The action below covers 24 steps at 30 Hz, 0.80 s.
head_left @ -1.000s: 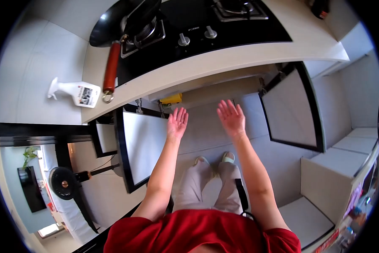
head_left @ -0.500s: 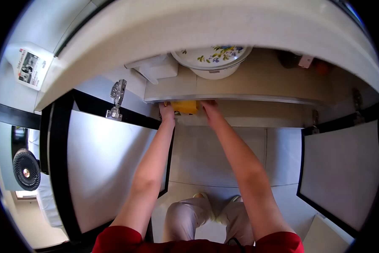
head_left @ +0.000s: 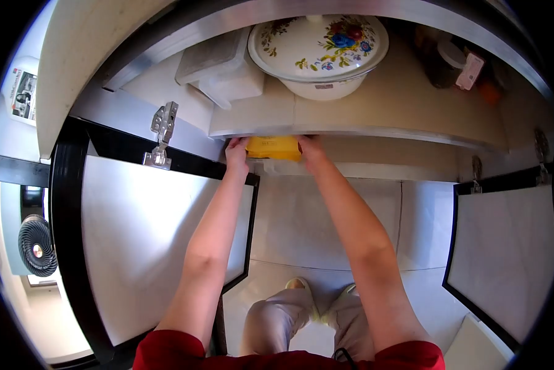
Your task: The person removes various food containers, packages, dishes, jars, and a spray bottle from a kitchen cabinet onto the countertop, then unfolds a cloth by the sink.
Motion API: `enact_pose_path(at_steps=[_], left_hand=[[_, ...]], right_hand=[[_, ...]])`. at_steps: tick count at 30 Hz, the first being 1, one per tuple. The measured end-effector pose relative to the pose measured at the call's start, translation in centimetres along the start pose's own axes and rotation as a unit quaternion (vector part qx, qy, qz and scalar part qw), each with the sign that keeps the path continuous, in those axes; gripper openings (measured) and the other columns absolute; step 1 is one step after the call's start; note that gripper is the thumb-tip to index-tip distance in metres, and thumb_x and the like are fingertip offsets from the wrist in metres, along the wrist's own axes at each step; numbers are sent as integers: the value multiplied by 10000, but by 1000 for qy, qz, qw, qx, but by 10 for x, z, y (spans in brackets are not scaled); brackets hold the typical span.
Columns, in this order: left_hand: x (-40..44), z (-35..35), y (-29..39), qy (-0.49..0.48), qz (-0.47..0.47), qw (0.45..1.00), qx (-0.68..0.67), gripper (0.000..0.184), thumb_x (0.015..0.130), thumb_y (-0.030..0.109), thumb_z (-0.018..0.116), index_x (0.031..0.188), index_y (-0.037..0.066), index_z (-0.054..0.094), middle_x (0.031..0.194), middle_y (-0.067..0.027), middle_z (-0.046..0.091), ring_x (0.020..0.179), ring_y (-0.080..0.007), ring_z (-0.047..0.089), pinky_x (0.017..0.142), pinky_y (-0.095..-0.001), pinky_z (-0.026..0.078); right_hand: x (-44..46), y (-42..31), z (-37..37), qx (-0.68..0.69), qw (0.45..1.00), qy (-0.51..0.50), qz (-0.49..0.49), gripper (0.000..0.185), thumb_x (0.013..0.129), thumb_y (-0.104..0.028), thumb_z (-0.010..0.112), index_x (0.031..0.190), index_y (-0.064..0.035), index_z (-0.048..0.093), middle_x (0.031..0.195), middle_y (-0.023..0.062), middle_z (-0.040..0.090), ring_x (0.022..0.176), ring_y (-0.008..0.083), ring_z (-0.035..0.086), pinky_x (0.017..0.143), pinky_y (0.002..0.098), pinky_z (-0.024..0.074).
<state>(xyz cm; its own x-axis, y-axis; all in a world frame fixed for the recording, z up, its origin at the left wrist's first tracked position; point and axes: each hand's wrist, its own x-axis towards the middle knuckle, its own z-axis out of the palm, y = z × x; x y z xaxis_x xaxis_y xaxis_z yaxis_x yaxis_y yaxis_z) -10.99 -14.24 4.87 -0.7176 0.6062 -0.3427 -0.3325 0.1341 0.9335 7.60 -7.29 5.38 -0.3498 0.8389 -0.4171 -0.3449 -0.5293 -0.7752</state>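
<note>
Both arms reach forward into the open cabinet, below its upper shelf. A yellow packet (head_left: 273, 148) with faint print shows just under the shelf edge, its back part hidden by the shelf. My left hand (head_left: 237, 154) grips the packet's left end, and my right hand (head_left: 311, 150) is closed at its right end; some fingertips are hidden under the shelf. Something pale and clear (head_left: 281, 166) lies just below the packet, too blurred to name.
On the upper shelf (head_left: 406, 114) stand a lidded flowered pot (head_left: 323, 86), a translucent plastic box (head_left: 228, 77) and a jar (head_left: 448, 65). Open doors flank me: the left door (head_left: 147, 240) with a metal hinge (head_left: 162, 135), and the right door (head_left: 505, 246).
My view has shifted forward, so more of the pot and jar shows. The yellow packet appears wider and more fully visible between my hands, which are slightly further apart.
</note>
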Motion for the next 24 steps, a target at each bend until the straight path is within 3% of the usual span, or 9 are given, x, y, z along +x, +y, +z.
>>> enact_pose_path(at_steps=[3,8,11,14,16,17,19,22,24], left_hand=[[-18,8,3,-81,38,996,10,301,820,71,622,1108,14,562,1058,-40,593,969,-157,549,852,-278,416],[-27,9,2,-6,-4,1000,-13,337,866,121,588,1188,36,529,1121,-56,583,1077,-156,505,929,-275,380],[-42,23,32,-82,-54,991,88,368,874,144,587,1218,38,510,1153,-51,574,1084,-160,515,926,-281,398],[-49,6,18,-124,-99,984,87,406,868,138,594,1251,51,488,1188,-49,561,1096,-165,523,917,-296,422],[-74,10,20,-147,-93,984,28,434,861,138,605,1266,60,473,1196,-51,556,1099,-168,527,912,-306,432],[-90,11,23,-165,-85,982,-32,463,853,137,617,1282,69,458,1205,-52,552,1102,-171,530,907,-315,442],[-116,7,28,-180,-105,978,-16,477,849,133,621,1291,79,449,1202,-53,554,1102,-174,531,912,-319,442],[-163,-4,38,-165,-136,976,29,510,848,131,622,1314,87,419,1207,-59,550,1111,-184,530,917,-330,447],[-197,-14,51,-230,-283,931,18,534,846,136,623,1326,79,397,1248,-69,518,1147,-190,503,932,-339,438]], right_hand=[[-20,-21,-4,-1,999,-31,15,601,761,-205,710,1257,-28,421,1226,104,509,1096,217,495,920,318,389],[-35,-20,-14,6,999,-42,29,612,751,-196,724,1257,-24,424,1181,121,538,1066,224,522,881,307,425],[-42,-34,-12,-58,996,-25,-66,677,733,-238,747,1265,0,403,1171,117,532,1064,210,516,889,305,421],[-47,-22,-28,-30,998,-42,-41,734,728,-247,756,1284,33,367,1197,142,516,1071,221,520,875,302,435],[-60,-12,-41,-10,997,-26,76,738,740,-250,746,1285,55,353,1224,167,494,1100,227,510,880,304,435],[-70,-7,-45,-8,997,-22,79,738,740,-250,746,1285,55,353,1224,167,494,1100,227,510,880,304,435],[-100,-3,-51,68,995,14,78,722,746,-236,739,1301,17,352,1181,139,527,1053,217,536,820,315,470],[-168,-5,-70,103,990,15,95,691,766,-196,720,1311,8,348,1190,126,522,1071,207,526,852,303,452],[-221,-13,-74,129,986,38,94,672,776,-177,708,1314,4,347,1201,119,517,1089,199,514,875,299,437]])
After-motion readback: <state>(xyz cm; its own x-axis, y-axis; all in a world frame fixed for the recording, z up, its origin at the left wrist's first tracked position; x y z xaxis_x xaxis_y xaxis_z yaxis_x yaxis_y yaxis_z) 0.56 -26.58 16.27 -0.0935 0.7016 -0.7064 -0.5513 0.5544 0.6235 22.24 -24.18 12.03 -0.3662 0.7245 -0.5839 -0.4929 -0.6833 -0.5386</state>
